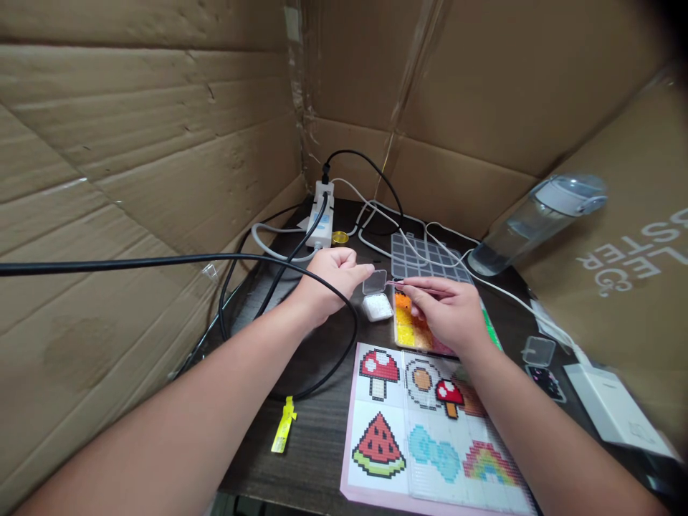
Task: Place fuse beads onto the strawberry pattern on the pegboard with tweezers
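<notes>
On my feed, the left forearm (pixel 215 383) and right forearm (pixel 542 416) make 2 bare, smooth shapes, broad at the near end and tapering toward the wrist. I see the left hand (pixel 332 282) and right hand (pixel 454 314) bare too, fingers included.

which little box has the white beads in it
The box beside the left hand, left of the bead tray; the other box, far right, holds dark bits.

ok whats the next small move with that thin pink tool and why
I'd probably dip the tip of the thin pink tool toward the white beads: the right hand holds it beside the raised lid, the small box sits open just below, and the left hand is close by.
</notes>
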The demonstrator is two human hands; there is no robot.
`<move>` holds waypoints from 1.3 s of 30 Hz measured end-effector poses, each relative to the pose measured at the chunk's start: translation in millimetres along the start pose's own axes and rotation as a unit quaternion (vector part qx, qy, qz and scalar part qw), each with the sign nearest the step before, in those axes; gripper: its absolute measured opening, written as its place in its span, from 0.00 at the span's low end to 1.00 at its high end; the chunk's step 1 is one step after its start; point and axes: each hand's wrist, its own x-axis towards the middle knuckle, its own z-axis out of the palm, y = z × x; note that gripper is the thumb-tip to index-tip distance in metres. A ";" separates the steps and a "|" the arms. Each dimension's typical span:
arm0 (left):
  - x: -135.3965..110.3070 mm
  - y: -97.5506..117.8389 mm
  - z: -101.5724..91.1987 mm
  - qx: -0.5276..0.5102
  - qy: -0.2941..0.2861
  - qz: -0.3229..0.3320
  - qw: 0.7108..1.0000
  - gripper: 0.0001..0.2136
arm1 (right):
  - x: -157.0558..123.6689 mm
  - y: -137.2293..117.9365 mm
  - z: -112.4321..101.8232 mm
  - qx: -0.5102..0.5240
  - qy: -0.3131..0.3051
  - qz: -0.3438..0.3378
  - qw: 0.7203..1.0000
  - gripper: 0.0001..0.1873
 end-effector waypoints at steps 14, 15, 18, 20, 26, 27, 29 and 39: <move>0.2 0.3 -0.4 0.006 0.005 0.002 1.000 0.24 | 9.4 10.2 -19.2 0.008 0.075 0.006 0.997 0.17; 0.2 0.4 -0.5 0.006 0.005 0.004 1.000 0.24 | 9.8 10.5 -19.2 0.009 0.076 0.007 0.997 0.17; 0.4 0.6 -0.5 0.007 0.003 0.009 1.000 0.24 | 11.1 12.1 -19.5 0.007 0.075 0.009 0.997 0.17; 0.3 0.9 -0.4 0.007 0.003 0.008 1.000 0.24 | 11.9 13.9 -19.8 0.003 0.073 0.015 0.997 0.17; -0.1 1.2 -0.3 0.006 0.002 0.008 1.000 0.24 | 13.2 17.3 -20.4 -0.005 0.071 0.023 0.997 0.17; -0.1 1.1 -0.4 0.005 0.001 0.008 1.000 0.24 | 13.1 17.0 -20.4 -0.008 0.071 0.025 0.997 0.17; 0.0 1.0 -0.5 0.005 0.000 0.008 1.000 0.24 | 12.8 15.6 -20.3 -0.016 0.076 0.029 0.997 0.17; 0.8 -0.6 -1.0 0.012 0.000 0.011 1.000 0.24 | 12.5 11.3 -22.0 -0.051 0.101 0.023 0.993 0.18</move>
